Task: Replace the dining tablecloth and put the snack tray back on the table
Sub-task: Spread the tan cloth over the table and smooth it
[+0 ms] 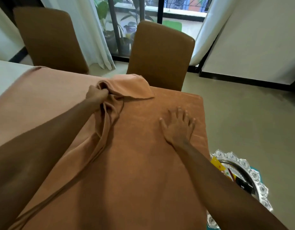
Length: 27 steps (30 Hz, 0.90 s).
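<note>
A brown tablecloth [135, 163] covers the dining table, partly unfolded, with a bunched fold running from the near left up to the far middle. My left hand [97, 95] grips that bunched fold near the table's far edge. My right hand [178, 127] lies flat with spread fingers, pressing on the cloth near the table's right side. A silver ornate snack tray [253, 173] with colourful packets sits low at the right, beyond the table edge, partly hidden by my right arm.
Two brown chairs stand at the far side, one in the middle [161, 53] and one at the left [48, 37]. A bare pale strip of table [5, 73] shows at the far left. Curtains and a glass door lie behind.
</note>
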Motion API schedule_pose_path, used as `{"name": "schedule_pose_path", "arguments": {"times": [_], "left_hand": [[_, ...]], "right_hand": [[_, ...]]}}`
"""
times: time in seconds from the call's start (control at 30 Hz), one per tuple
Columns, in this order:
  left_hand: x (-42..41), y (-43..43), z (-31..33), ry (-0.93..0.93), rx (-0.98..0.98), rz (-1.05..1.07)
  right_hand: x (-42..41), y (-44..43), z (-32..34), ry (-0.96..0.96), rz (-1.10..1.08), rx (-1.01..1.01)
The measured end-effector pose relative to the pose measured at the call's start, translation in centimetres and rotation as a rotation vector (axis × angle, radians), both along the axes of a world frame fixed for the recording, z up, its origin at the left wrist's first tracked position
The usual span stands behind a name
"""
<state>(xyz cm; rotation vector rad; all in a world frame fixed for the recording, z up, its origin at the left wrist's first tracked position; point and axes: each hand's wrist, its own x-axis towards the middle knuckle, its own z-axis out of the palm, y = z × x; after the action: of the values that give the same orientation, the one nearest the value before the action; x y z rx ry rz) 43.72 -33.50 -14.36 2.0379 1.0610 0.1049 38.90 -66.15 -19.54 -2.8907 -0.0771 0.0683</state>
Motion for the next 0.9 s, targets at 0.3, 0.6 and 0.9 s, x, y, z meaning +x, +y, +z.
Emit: {"name": "schedule_pose_path", "arguments": {"times": [0.3,0.6,0.9], "left_hand": [[-0.2,-4.1,-1.0,0.339,0.522,-0.579],[1.8,1.0,2.2,-0.076,0.372,-0.389],[-1.4,12.7,1.9,0.120,0.683,0.187]], "right_hand": [[3.8,7.8,-0.1,-0.009,0.242,0.036],[3.7,7.8,-0.1,0.030,0.256,-0.027],[3.7,7.9,0.2,0.021,0.267,-0.035]]}}
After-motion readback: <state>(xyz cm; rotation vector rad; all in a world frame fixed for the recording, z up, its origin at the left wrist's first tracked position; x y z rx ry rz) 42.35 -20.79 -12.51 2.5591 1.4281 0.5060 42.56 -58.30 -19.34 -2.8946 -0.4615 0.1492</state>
